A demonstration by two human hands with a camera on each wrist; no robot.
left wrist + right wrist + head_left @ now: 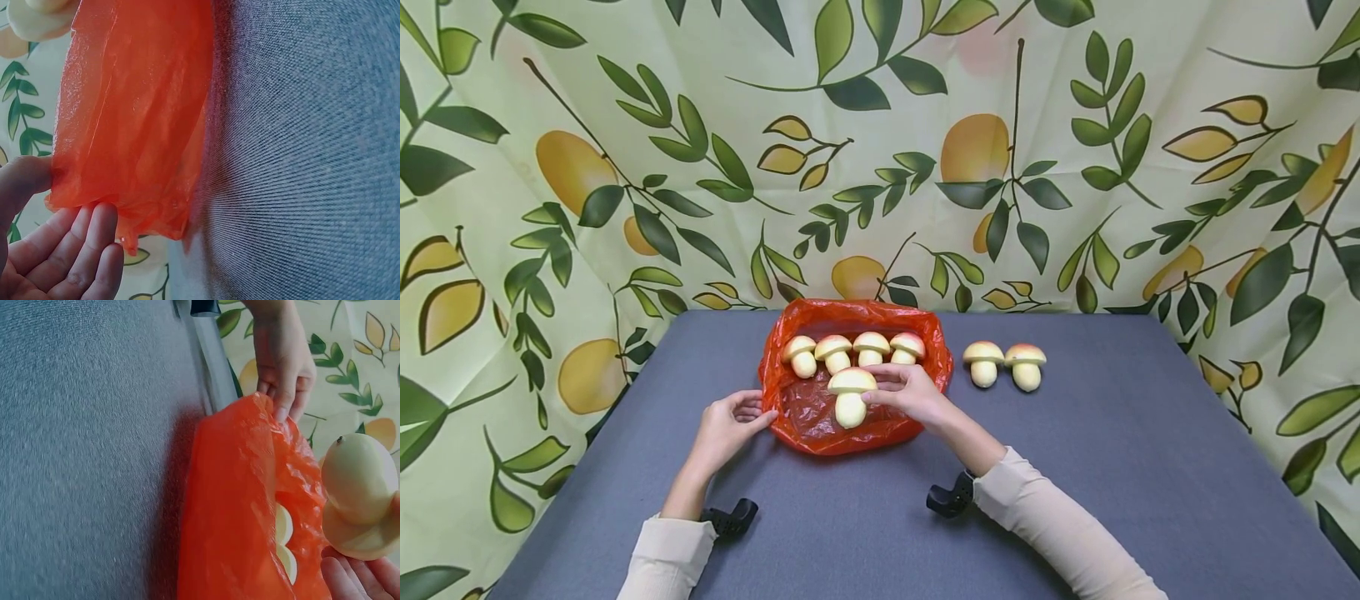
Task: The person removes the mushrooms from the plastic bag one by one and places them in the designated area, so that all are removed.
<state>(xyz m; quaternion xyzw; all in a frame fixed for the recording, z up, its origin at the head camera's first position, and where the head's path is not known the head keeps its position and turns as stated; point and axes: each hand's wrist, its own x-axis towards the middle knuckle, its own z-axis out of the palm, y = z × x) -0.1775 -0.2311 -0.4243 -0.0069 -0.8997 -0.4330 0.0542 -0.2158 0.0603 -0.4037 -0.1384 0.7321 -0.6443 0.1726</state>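
Note:
A red plastic bag [850, 446] lies spread wide with its rim turned up. Inside it, along the far side, a row of several toy mushrooms [833, 353] with pale stems and reddish-topped caps is lined up. My right hand [913, 392] pinches another mushroom [851, 408] by its side, over the near part of the bag. That mushroom [359, 481] fills the right edge of the right wrist view, fingertips along its cap. My left hand [726, 429] holds the bag's left rim between thumb and fingers; the left wrist view shows the thumb on one side of the film [131, 125].
Two more mushrooms [1004, 365] stand side by side on the table to the right of the bag. The table [850, 533] has a grey-blue cloth. Behind it hangs a curtain [880, 167] printed with leaves and fruit.

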